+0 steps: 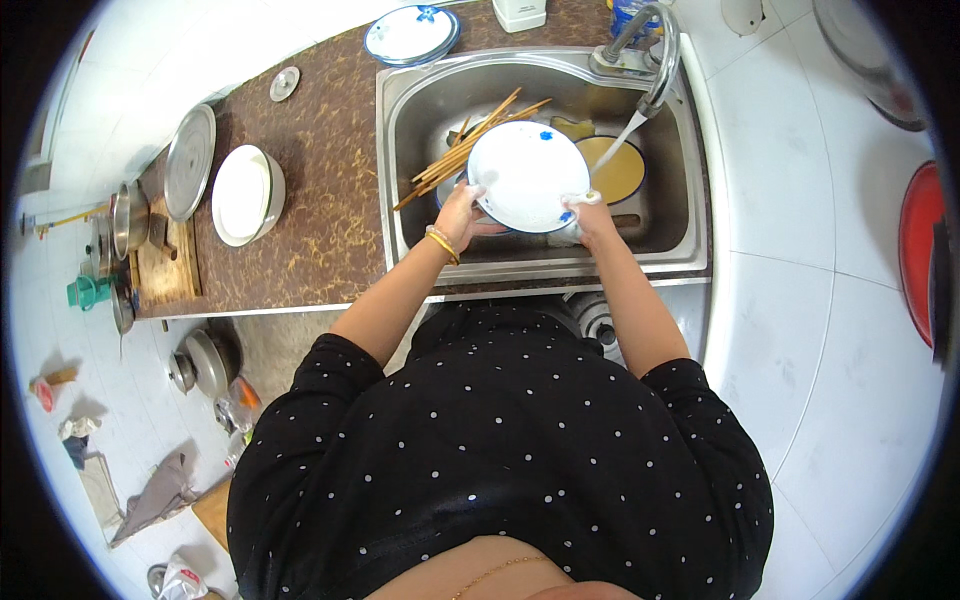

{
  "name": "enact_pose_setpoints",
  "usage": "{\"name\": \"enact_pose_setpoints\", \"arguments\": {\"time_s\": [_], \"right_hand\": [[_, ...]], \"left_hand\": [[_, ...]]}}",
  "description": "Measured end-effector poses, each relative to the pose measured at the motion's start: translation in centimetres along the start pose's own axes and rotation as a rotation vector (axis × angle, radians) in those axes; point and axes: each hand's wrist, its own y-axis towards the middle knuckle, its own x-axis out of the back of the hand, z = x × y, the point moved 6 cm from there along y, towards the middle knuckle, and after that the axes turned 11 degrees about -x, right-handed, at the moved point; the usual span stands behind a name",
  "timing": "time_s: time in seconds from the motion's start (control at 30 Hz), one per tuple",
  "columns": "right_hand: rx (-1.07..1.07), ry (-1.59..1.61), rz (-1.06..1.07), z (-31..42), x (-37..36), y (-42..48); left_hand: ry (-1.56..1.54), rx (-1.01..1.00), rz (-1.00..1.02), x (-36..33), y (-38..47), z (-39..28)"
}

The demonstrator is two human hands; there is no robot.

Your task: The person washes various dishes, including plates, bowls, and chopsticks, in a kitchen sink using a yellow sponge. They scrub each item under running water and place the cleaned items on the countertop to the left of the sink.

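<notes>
Over the sink I hold a white enamel plate with a blue rim and small blue marks. My left hand grips its lower left edge, thumb on top. My right hand has the lower right edge, with a whitish, foamy cloth at the fingers. Water runs from the faucet into a yellowish round bowl or basin in the sink. A bundle of wooden chopsticks leans behind the plate's left side. Another dish below is mostly hidden.
Stacked blue-patterned plates stand behind the sink beside a white container. On the brown counter are white bowls, a metal lid, a small lid and a wooden cutting board. A tiled wall borders the right.
</notes>
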Motion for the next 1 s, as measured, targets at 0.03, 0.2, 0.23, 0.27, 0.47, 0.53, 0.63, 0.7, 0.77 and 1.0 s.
{"name": "enact_pose_setpoints", "arguments": {"time_s": [0.03, 0.2, 0.23, 0.27, 0.47, 0.53, 0.63, 0.7, 0.77, 1.0], "right_hand": [[0.013, -0.059, -0.029, -0.1, -0.2, 0.1], [0.148, -0.242, -0.097, 2.0, -3.7, -2.0], [0.153, -0.28, -0.097, 2.6, -4.5, -2.5], [0.189, -0.233, -0.089, 2.9, -5.2, -2.5], [0.06, -0.017, 0.104, 3.7, -6.9, -1.5], [0.084, -0.111, 0.106, 2.7, -5.6, -0.6], [0.047, -0.27, 0.013, 1.3, -3.2, 0.2], [0.22, -0.608, -0.106, 1.2, -2.0, 0.4], [0.562, -1.152, -0.317, 1.8, -2.1, -0.1], [0.803, -2.108, -0.409, 0.8, -3.2, 0.4]], "left_hand": [[0.053, -0.013, 0.018, 0.3, 0.4, 0.4], [0.197, -0.079, 0.006, 2.4, 1.1, -0.7], [0.2, -0.111, -0.028, 3.0, 1.2, -1.5], [0.203, -0.141, -0.062, 3.8, 1.3, -2.4], [0.051, -0.272, -0.246, 10.0, 0.8, -6.6], [-0.008, -0.345, -0.341, 11.7, 1.4, -7.4], [-0.056, -0.377, -0.517, 12.9, 1.9, -8.4], [-0.075, -0.432, -0.564, 14.7, 3.1, -8.4], [-0.091, -0.406, -0.553, 16.0, 4.1, -8.2], [-0.071, -0.37, -0.689, 16.8, 4.9, -8.0]]}}
